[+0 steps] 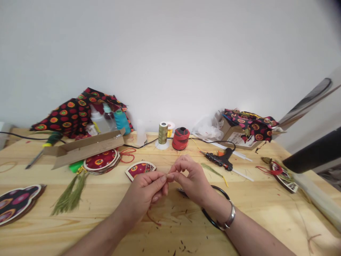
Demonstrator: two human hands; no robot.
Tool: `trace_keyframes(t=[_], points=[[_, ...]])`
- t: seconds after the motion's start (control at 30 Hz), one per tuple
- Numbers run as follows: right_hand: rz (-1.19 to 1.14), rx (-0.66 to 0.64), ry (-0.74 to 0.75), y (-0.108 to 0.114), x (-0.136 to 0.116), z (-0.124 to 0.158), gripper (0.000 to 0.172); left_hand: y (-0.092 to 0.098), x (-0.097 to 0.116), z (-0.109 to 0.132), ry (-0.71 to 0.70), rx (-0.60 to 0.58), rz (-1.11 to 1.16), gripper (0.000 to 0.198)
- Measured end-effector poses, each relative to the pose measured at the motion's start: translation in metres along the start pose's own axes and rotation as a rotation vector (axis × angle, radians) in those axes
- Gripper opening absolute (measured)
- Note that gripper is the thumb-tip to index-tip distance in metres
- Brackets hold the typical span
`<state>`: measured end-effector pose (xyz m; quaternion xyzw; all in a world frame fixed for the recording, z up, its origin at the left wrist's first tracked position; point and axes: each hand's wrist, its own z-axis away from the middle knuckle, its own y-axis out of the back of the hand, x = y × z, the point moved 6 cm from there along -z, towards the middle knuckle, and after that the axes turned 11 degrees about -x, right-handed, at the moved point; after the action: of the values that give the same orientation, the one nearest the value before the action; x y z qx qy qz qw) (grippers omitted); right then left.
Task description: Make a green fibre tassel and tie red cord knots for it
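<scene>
My left hand [149,190] and my right hand [189,177] meet over the middle of the table, thumbs and forefingers pinched together at one spot. Below the left fingers a thin red cord [153,218] trails down; the part between the fingertips is mostly hidden. Just behind my left hand lies a fan-shaped wooden-framed ornament [135,170] with red patterned fabric and a lattice corner. Scissors with black handles [223,192] lie partly under my right hand and wrist.
Behind stand a gold thread spool [163,133] and a red cord spool [180,139]. A glue gun [220,160] lies right of them. At left are an open cardboard box [87,149], round ornaments [101,160], a green tassel [70,193] and a screwdriver [37,158]. Another ornament [283,177] lies far right.
</scene>
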<state>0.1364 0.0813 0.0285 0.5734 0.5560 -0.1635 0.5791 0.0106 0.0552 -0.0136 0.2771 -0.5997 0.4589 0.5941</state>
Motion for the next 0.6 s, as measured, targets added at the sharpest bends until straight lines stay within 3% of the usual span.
trace_keyframes(t=[0.2,0.4,0.6], points=[[-0.05,-0.022,-0.042,-0.003,0.002,0.0,0.013,0.001,-0.002,-0.003,0.026,0.016,0.011,0.021],[-0.372,-0.009,-0.23,-0.002,0.02,-0.004,0.014,0.003,-0.004,0.0,0.023,0.045,0.018,0.02],[-0.464,-0.109,-0.234,-0.006,0.016,-0.004,0.011,0.003,-0.002,-0.001,0.029,0.048,-0.018,0.022]])
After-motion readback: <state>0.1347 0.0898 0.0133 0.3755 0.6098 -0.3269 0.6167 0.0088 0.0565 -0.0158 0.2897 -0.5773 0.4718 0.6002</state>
